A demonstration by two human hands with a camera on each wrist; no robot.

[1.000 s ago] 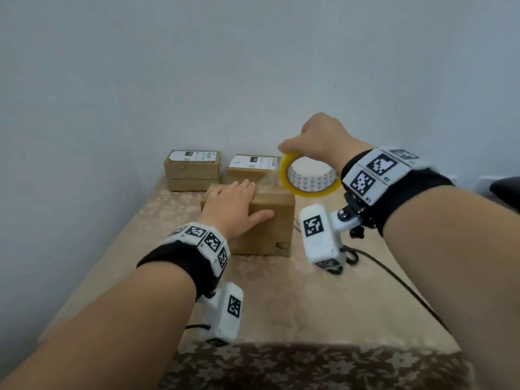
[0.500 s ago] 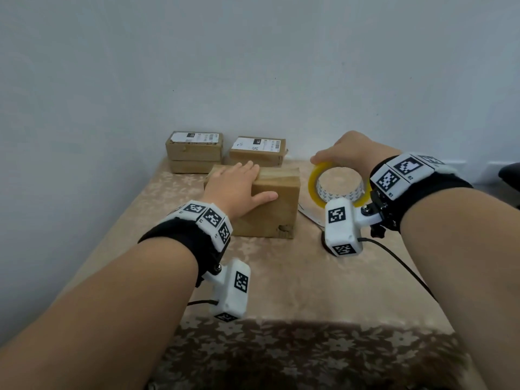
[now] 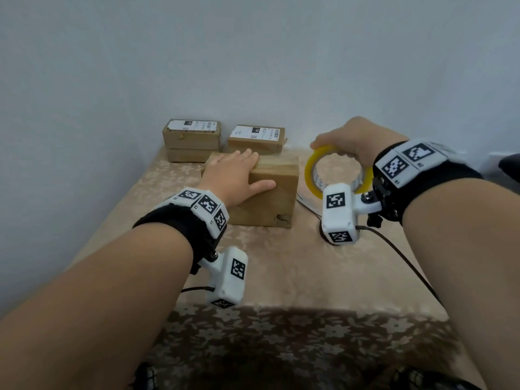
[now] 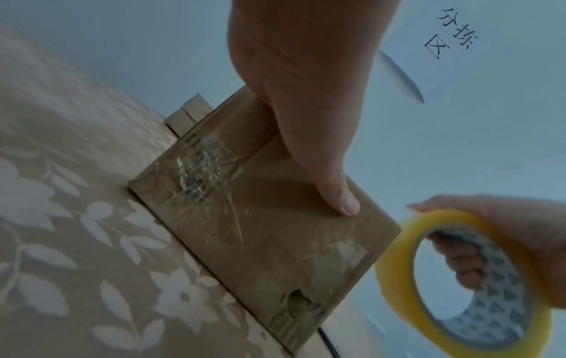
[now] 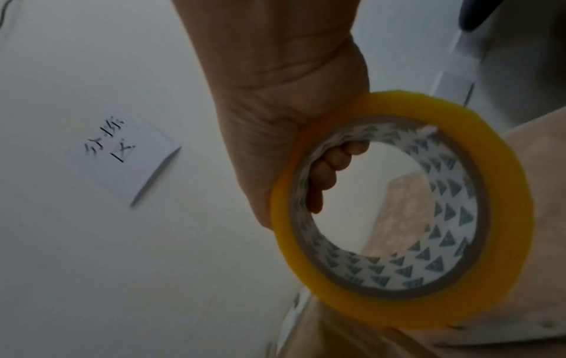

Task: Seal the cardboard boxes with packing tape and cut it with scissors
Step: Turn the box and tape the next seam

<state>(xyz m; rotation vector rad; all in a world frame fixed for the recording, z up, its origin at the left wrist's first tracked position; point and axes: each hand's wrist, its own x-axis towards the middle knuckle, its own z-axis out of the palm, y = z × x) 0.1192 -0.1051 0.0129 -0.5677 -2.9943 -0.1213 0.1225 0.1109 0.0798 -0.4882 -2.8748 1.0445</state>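
A brown cardboard box point(image 3: 267, 198) point(image 4: 275, 242) stands on the table. My left hand point(image 3: 233, 175) point(image 4: 306, 109) lies flat on its top with fingers straight, thumb down the near side. Clear tape shows on the box's near face in the left wrist view. My right hand point(image 3: 349, 139) point(image 5: 291, 145) grips a yellow roll of packing tape point(image 3: 318, 170) point(image 4: 459, 278) point(image 5: 413, 218), fingers through its core, just right of the box. A thin strip of tape point(image 3: 305, 201) runs from the box's right side toward the roll. No scissors are visible.
Two stacked boxes point(image 3: 191, 139) and another labelled box point(image 3: 256, 137) stand against the wall behind. The table has a beige floral cloth point(image 3: 281, 266); its front edge is near me. A black cable point(image 3: 399, 257) trails across the right side. A paper sign point(image 5: 122, 155) hangs on the wall.
My right hand has carried the tape roll from above the box's far right corner down and to the right of the box. My left hand has stayed on the box.
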